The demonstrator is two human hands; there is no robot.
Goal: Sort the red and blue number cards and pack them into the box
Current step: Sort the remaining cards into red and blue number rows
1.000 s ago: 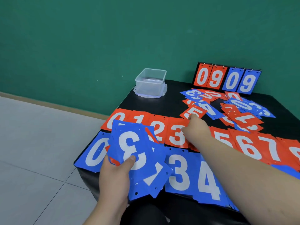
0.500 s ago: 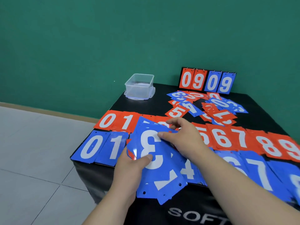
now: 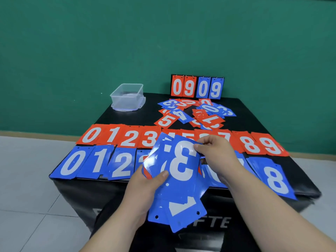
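Note:
My left hand grips a fanned stack of blue cards, its top card showing an upside-down 3. My right hand pinches the far right edge of that top card. On the black table lies a red row of cards from 0 to 9, with a blue row in front of it; the stack and my hands hide the middle of both rows. A loose pile of mixed red and blue cards lies further back. The clear plastic box stands at the table's far left corner.
A flip scoreboard reading 09 in red and 09 in blue stands upright at the table's back edge against the green wall. Tiled floor lies to the left. The blue 8 card overhangs the front right edge.
My right hand came back from the red row to the stack and now pinches the top blue 3 card. The stack has moved right, in front of the row's middle.

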